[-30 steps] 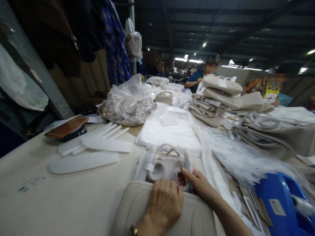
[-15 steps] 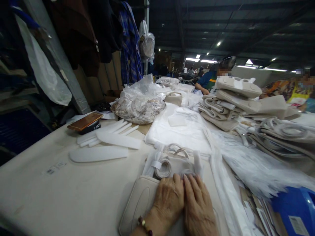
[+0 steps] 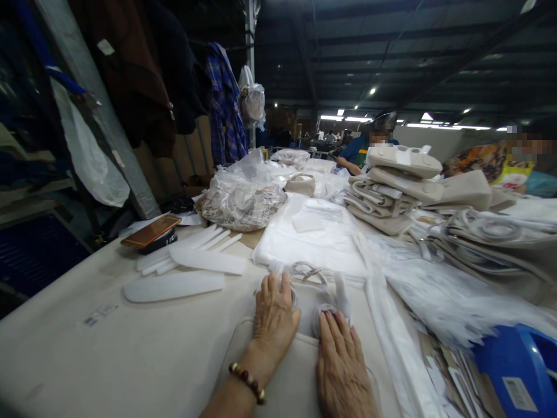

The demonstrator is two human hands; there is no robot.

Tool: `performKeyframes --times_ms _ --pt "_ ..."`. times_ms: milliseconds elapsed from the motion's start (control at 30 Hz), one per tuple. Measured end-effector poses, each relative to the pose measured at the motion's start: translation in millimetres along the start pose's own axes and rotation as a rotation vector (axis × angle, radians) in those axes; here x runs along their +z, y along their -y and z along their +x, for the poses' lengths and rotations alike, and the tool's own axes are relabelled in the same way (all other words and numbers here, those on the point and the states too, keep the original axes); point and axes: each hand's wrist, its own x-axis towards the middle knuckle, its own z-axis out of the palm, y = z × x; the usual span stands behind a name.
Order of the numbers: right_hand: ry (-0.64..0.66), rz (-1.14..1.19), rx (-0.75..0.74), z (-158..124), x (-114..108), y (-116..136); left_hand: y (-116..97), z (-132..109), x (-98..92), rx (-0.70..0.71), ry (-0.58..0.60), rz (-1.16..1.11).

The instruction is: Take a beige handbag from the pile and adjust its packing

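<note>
A beige handbag point(image 3: 300, 377) lies flat on the table in front of me, its wrapped handles and straps point(image 3: 311, 281) at the far end. My left hand point(image 3: 274, 316) lies flat on the bag's upper left part, fingers stretched out over the wrapped handle. My right hand point(image 3: 343, 366) rests palm down beside it on the bag, fingers together and extended toward a paper-wrapped ring of strap. Neither hand grips anything.
White foam strips point(image 3: 174, 285) and a phone on a dark case point(image 3: 150, 232) lie to the left. A plastic bag of fittings point(image 3: 241, 200), white dust bags point(image 3: 313, 238), stacked beige bags point(image 3: 400, 186) and a blue bin point(image 3: 517, 371) crowd the right. Other people work at the far end.
My left hand has slid forward onto the wrapped handle and both hands have flattened out and spread apart; a second ago the right fingers were pinching at the wrapped strap.
</note>
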Motion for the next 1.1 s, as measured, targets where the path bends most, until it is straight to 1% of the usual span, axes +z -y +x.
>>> performKeyframes --times_ms 100,200,267,367,500,600,667,700,800,867,933,1000,1100 --pt "0.032 -0.016 -0.018 -2.6 3.4 -2.3 8.5 -0.1 -5.1 0.022 0.055 -0.021" --pt "0.048 -0.04 -0.031 -6.1 7.3 -5.0 14.1 -4.2 -13.4 0.048 0.121 0.034" --pt "0.052 -0.047 -0.041 -8.0 10.1 -6.3 12.2 -5.6 -18.7 0.042 0.164 0.077" --pt "0.031 -0.056 -0.053 -9.0 13.7 -7.7 -2.1 -1.0 -25.1 0.064 0.221 0.093" --pt "-0.028 -0.064 -0.057 -7.3 16.5 -8.1 -30.3 22.0 -25.5 0.132 0.234 -0.043" --pt "-0.054 -0.065 -0.055 -6.8 18.1 -7.9 -44.3 45.8 -17.4 0.108 0.242 -0.034" --pt "-0.057 -0.063 -0.052 -6.8 19.0 -7.7 -48.7 60.6 -10.0 0.139 0.234 -0.016" --pt "-0.057 -0.062 -0.054 -6.6 19.0 -7.6 -49.6 67.4 -6.5 0.181 0.245 -0.013" --pt "-0.072 -0.061 -0.043 -3.9 16.9 -5.7 -48.3 86.1 1.3 0.355 0.351 -0.001" --pt "-0.099 -0.058 -0.018 -0.6 14.1 -3.4 -43.6 97.3 3.6 0.41 0.413 0.037" --pt "-0.13 -0.041 0.013 2.6 11.3 -1.4 -36.1 106.8 3.8 0.382 0.427 0.095" --pt "-0.15 -0.019 0.025 4.1 9.6 -1.4 -27.7 113.5 2.4 0.307 0.417 0.151" --pt "-0.138 -0.006 0.024 0.9 12.3 -3.8 -21.2 115.0 -1.7 0.207 0.414 0.2"
